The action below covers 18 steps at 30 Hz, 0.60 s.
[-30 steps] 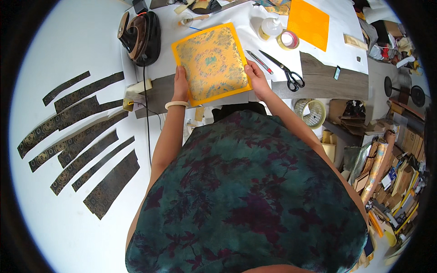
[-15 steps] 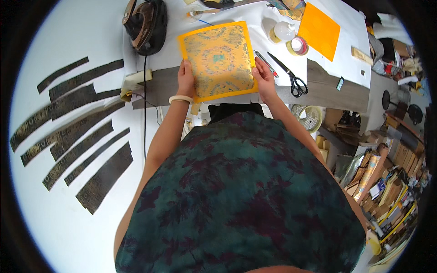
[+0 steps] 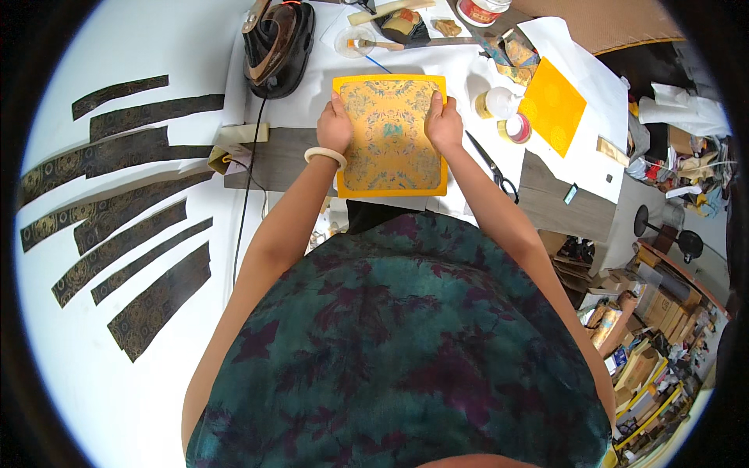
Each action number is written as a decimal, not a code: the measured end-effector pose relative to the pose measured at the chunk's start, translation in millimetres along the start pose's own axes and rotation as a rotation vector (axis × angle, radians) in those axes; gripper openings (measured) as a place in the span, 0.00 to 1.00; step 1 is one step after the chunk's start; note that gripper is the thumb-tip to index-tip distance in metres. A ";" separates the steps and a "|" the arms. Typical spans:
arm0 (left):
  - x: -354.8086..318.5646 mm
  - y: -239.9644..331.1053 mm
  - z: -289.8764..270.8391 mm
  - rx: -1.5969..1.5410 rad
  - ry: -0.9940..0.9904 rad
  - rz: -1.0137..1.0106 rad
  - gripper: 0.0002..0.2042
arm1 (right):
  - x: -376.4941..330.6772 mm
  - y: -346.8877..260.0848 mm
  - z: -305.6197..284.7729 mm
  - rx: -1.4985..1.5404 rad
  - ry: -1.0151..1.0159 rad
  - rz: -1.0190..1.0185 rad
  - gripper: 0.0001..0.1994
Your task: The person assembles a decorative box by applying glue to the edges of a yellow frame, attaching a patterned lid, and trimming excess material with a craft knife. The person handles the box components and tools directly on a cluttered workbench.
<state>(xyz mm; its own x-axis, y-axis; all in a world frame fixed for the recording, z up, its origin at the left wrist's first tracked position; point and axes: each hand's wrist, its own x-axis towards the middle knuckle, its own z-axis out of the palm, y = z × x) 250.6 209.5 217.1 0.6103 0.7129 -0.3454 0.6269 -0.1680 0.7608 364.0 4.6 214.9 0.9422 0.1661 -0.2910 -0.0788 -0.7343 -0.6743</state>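
A square panel of patterned brocade [image 3: 392, 148] with a plain yellow border is held up over the table's near edge. My left hand [image 3: 335, 125], with a pale bangle at the wrist, grips its left edge. Gripping the right edge is my right hand [image 3: 443, 123], its thumb laid over the front face. Both hands have their fingers curled behind the panel, where I cannot see them. Black scissors [image 3: 491, 164] lie on the table to the right of my right hand. Beyond them are a squeeze bottle [image 3: 499, 102] and a roll of tape [image 3: 516, 129].
A dark iron [image 3: 281, 51] with a cord stands at the far left of the table. A brush [image 3: 378, 45] lies behind the panel. An orange-yellow sheet [image 3: 555, 109] rests at the right. Several dark patterned fabric strips [image 3: 160, 300] are on the white surface to the left.
The panel has straightened from a tilt and faces me more squarely. My right hand has moved up its edge, and its thumb now lies on the front. The whole view has shifted slightly.
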 end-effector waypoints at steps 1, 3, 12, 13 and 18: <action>-4.6 4.3 -2.6 0.026 0.007 -0.015 0.34 | -4.7 -3.3 -2.0 -0.006 0.009 0.006 0.31; -7.5 5.7 -3.2 0.103 0.037 0.000 0.33 | -7.0 -6.7 -4.3 0.000 -0.026 0.021 0.30; -8.4 10.0 -6.3 0.156 -0.009 -0.049 0.29 | -10.1 -0.9 0.3 0.022 -0.035 -0.005 0.26; -8.4 13.0 -7.3 0.161 -0.008 -0.049 0.29 | -9.4 0.4 0.8 0.033 -0.016 -0.024 0.26; -7.7 15.5 -12.5 0.109 -0.040 -0.075 0.31 | -7.6 -3.5 -1.2 0.076 -0.025 0.022 0.28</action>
<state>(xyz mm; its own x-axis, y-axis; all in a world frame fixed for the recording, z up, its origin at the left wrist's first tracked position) 249.5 209.9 238.4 0.5771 0.6990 -0.4223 0.7191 -0.1898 0.6685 357.5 5.2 220.2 0.9316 0.1672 -0.3228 -0.1251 -0.6864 -0.7164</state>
